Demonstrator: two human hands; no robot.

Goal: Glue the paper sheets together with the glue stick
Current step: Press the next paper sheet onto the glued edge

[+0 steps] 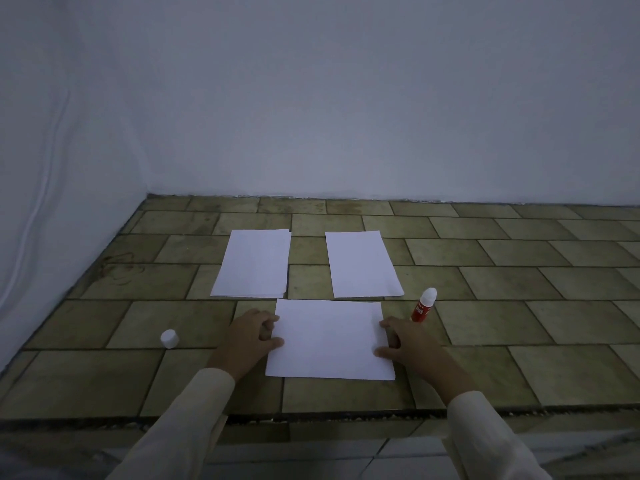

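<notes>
A white paper sheet (329, 339) lies crosswise on the tiled surface right in front of me. My left hand (251, 337) grips its left edge, thumb on top of the paper. My right hand (403, 342) holds the right edge the same way. Behind it lie a small stack of white sheets (252, 263) at the left and a single white sheet (362, 263) at the right. A red glue stick (423, 305) with a white tip stands uncapped just beyond my right hand. Its white cap (169, 338) sits to the left of my left hand.
The tiled surface (519, 289) meets a white wall (346, 116) at the back and another white wall at the left. Its front edge (311, 415) runs just below my wrists, with a light floor beneath.
</notes>
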